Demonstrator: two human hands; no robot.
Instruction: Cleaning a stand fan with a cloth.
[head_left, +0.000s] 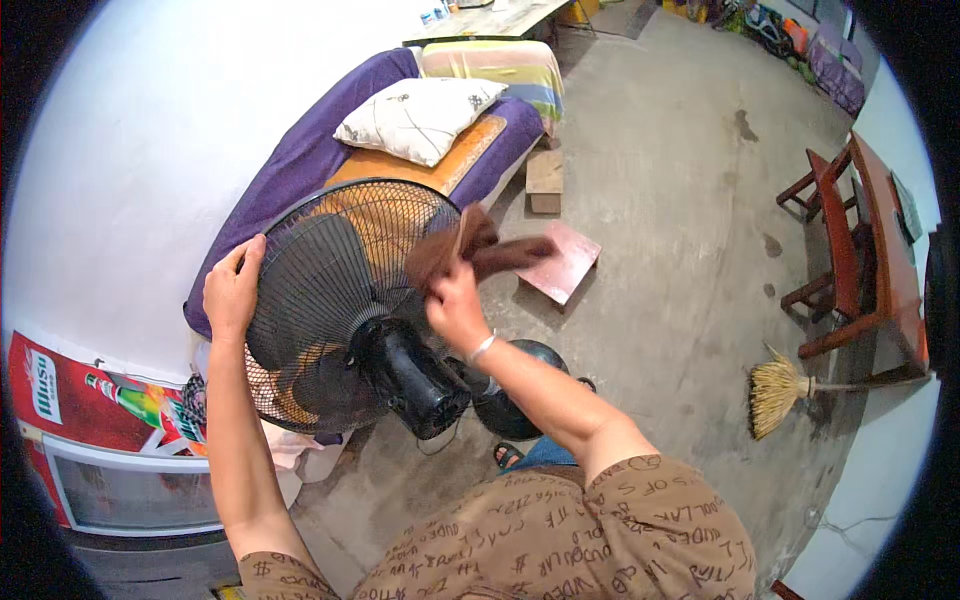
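Note:
A large black fan (322, 285) with a round wire grille stands in front of me, its motor housing (412, 382) turned toward my body. My left hand (232, 289) grips the grille's rim at the left. In my right hand (454, 300) is a brown cloth (465, 247), blurred by motion, at the grille's right side. Whether the cloth touches the wires I cannot tell. The fan's round black base (521, 390) shows partly beneath my right forearm.
A sofa with purple covers (292, 165) and a white pillow (420, 116) lies beyond the fan. A low pinkish stool (562, 262) and a small box (544, 180) stand beside it. At right are a straw broom (776, 394) and a wooden table (885, 247); a red-sided refrigerator (67, 405) is at left.

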